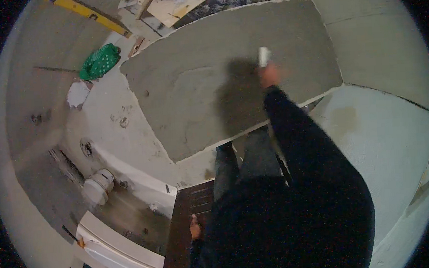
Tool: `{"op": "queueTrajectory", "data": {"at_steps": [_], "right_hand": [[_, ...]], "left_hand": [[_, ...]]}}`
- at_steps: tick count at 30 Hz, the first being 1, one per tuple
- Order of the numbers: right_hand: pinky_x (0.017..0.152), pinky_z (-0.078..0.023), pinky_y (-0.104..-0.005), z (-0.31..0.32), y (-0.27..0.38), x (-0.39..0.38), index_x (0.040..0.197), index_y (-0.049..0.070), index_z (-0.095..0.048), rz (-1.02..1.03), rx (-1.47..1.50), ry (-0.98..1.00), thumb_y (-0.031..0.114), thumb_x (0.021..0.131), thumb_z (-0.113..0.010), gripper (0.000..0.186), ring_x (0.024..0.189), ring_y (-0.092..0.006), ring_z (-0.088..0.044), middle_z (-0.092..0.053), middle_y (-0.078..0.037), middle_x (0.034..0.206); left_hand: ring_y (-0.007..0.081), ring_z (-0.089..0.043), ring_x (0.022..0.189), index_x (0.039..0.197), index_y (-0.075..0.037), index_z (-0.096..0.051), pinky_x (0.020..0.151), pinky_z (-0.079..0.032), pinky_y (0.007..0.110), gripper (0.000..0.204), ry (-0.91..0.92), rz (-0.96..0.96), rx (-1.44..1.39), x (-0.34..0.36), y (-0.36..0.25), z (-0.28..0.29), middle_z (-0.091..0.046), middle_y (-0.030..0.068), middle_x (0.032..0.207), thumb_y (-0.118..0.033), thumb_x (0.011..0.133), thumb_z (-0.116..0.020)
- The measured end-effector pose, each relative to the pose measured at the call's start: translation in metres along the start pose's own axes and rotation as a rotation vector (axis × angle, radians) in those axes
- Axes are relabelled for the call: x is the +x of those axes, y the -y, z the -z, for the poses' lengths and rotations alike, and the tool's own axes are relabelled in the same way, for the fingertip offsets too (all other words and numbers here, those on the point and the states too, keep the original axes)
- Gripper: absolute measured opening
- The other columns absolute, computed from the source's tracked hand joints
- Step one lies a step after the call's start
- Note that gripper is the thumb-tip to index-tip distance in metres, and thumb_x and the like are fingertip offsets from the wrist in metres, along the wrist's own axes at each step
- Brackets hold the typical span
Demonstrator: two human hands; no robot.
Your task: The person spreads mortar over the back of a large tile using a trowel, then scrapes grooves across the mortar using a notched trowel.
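Note:
A large slab (pixel 183 97) with a smooth grey coating and ragged pale edges lies in front of me. Over its right half, my right hand (pixel 269 76) is closed around a small white block-like object (pixel 264 56). Motion blurs both, so the object's exact kind does not show. A dark shadow falls on the grey surface just left of that hand. My left hand (pixel 195 228) hangs low beside my body, away from the slab, above a dark brown surface. One of its fingers points outward and nothing shows in it; the other fingers are hard to make out.
Beyond the slab's far left corner are a yellow spirit level (pixel 92 16) and a green spotted cloth or bag (pixel 101 61). A stained board (pixel 183 7) lies behind the slab. To the left stands a white bucket (pixel 99 186); a long white curved fixture (pixel 121 258) is lower left.

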State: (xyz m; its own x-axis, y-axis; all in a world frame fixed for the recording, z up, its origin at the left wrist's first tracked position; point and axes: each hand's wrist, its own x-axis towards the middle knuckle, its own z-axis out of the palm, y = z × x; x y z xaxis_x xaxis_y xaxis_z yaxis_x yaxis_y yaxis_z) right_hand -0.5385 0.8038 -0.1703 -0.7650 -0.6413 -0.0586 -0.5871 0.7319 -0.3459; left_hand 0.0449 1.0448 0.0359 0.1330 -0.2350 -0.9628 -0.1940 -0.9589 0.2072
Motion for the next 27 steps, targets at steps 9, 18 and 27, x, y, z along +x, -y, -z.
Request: {"op": "queueTrajectory", "data": {"at_steps": [9,18,27], "right_hand": [[0.065,-0.048,-0.0444,-0.037,0.199,-0.141,0.084,0.007,-0.058,0.496,0.293,0.614,0.022,0.069,-0.064,0.022,0.076,-0.0343,-0.061,-0.062,-0.015,0.080],[0.063,-0.050,-0.0397,0.028,0.099,0.121,0.097,-0.004,-0.057,-0.211,0.419,0.460,0.017,0.072,-0.063,0.033,0.075,-0.0276,-0.063,-0.063,-0.016,0.085],[0.064,-0.046,-0.0449,-0.081,0.218,-0.042,0.086,0.010,-0.059,0.636,-0.018,0.338,0.019,0.069,-0.064,0.021,0.073,-0.0316,-0.060,-0.060,-0.013,0.073]], "left_hand": [[0.0193,-0.057,0.073,0.100,-0.001,-0.060,0.066,-0.045,0.033,0.057,-0.121,0.091,-0.061,0.012,-0.017,-0.033,-0.062,0.0088,0.090,-0.053,0.090,-0.039],[0.0185,-0.056,0.072,0.093,0.001,-0.061,0.062,-0.043,0.035,0.060,0.330,0.170,0.297,0.044,0.054,-0.055,-0.062,0.0107,0.085,-0.054,0.090,-0.035],[0.0178,-0.059,0.072,0.093,-0.002,-0.064,0.063,-0.046,0.037,0.056,0.165,0.229,0.112,0.000,-0.037,-0.142,-0.064,0.0074,0.080,-0.053,0.088,-0.042]]}}
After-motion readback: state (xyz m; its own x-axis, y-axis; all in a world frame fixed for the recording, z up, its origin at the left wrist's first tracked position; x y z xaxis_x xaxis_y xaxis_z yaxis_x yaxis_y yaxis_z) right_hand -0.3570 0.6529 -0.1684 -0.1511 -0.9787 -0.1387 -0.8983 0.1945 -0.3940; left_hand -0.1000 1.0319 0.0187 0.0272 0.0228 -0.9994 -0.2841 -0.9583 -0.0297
